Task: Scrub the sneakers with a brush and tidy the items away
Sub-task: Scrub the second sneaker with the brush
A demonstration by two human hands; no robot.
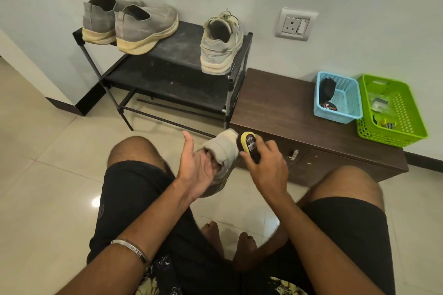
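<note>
Left hand (pixel 199 170) grips the sneaker (pixel 221 158), fingers tucked inside; right hand (pixel 266 162) fingers curl round the brush (pixel 249 144). Short, firm strokes would scrub best.

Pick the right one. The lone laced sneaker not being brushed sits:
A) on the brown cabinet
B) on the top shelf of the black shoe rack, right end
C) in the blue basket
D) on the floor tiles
B: the laced sneaker stands heel toward the camera at the right end of the black shoe rack, on its top shelf, apart from the grey pair at the left end.
</note>
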